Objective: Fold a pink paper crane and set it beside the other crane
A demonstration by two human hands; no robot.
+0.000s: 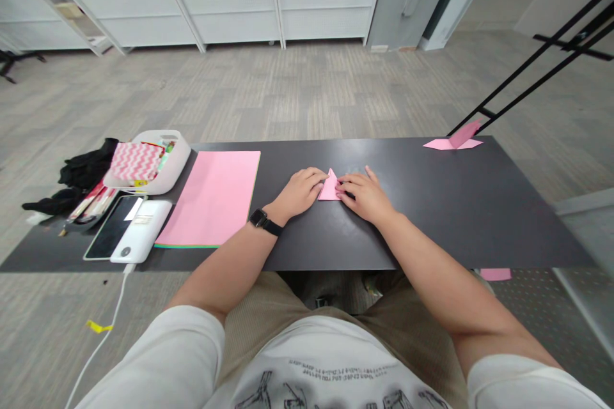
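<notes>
A small piece of folded pink paper [329,189] lies on the dark table between my hands, its pointed tip facing away from me. My left hand [300,192] holds its left side, fingers curled at the edge. On the other side, the fingertips of my right hand [366,195] pinch the paper's right edge, with one finger raised. My fingers partly cover both sides of the paper. To the left lies a stack of pink paper sheets [215,195], with other colours showing along its bottom edge.
A folded pink paper shape [453,142] sits at the table's far right corner, by a black metal frame [532,80]. At left are a white basket [173,163], a phone [114,230], a white power bank with cable [142,230] and black cloth [89,166].
</notes>
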